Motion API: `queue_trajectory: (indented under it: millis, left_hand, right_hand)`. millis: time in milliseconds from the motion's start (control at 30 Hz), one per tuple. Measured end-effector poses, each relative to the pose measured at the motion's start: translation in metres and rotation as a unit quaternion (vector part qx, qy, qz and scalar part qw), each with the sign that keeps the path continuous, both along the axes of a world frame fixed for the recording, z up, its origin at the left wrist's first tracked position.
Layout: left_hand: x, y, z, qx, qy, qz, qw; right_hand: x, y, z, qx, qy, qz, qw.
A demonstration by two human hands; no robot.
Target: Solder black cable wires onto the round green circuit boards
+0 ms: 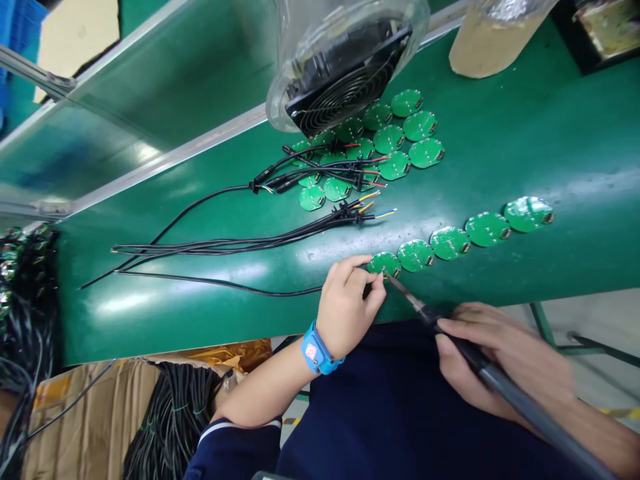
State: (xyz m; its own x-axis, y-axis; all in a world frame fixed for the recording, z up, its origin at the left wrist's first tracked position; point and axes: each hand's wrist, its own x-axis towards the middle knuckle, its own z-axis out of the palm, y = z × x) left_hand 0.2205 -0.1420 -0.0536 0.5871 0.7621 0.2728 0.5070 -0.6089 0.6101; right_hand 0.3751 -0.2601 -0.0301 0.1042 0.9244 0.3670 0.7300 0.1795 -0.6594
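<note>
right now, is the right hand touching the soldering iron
Touching: the head view shows the fingers and thumb of the right hand closed around the dark handle of the soldering iron.

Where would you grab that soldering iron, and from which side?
Probably by the soldering iron's dark handle, from the picture's lower right, where the right hand holds it: that part is long and thick, while the slim metal tip points at a circuit board.

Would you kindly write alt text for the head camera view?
A right hand holds a soldering iron with its tip at the leftmost round green board in a row of five, the left hand at that board's edge. Black cables and more green boards lie on the table.
</note>
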Motion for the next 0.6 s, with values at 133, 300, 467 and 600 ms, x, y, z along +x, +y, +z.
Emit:
queue_trajectory:
  millis: [133, 300, 467, 600]
  left_hand:
    - [0.000, -0.001, 0.001, -0.006, 0.002, 0.001, 1.000]
    - [-0.001, 0.002, 0.007, -0.022, 0.007, -0.006, 1.000]
    - [-0.003, 0.008, 0.011, -0.037, 0.032, -0.030, 0.998]
    - [-0.003, 0.012, 0.013, -0.049, 0.057, -0.043, 0.996]
  right_hand:
    - [0.011, -0.010, 0.001, -0.029, 0.073, -0.111, 0.991]
    - [0.016, -0.001, 0.001, -0.012, 0.097, -0.091, 0.991]
    - [0.014, 0.015, 0.001, 0.008, 0.098, -0.037, 0.995]
    - [0.013, 0.017, 0.000, 0.007, 0.097, -0.040, 0.995]
